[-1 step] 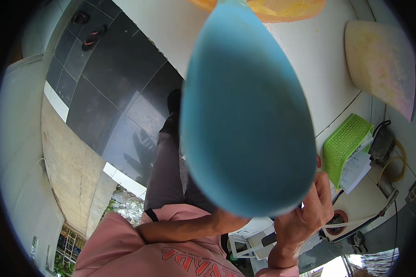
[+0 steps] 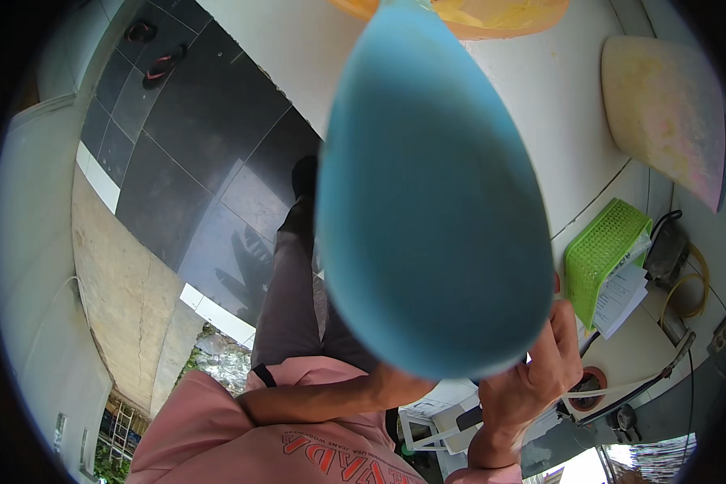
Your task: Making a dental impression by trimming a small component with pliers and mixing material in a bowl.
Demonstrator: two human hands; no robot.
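A large, smooth teal teardrop-shaped thing fills the middle of the view, very close. Its narrow end points to the top edge and its broad end hangs over my hands; its kind I cannot make out. My left hand reaches in from the lower left and its fingers vanish behind the broad end. My right hand is at the lower right edge of it, fingers bent and closed. Their tips are hidden, so what they grip does not show.
An orange bowl stands on the white counter at the top. To the right are a stained pale tub-like thing, a green basket and papers. Dark floor tiles with flip-flops lie left.
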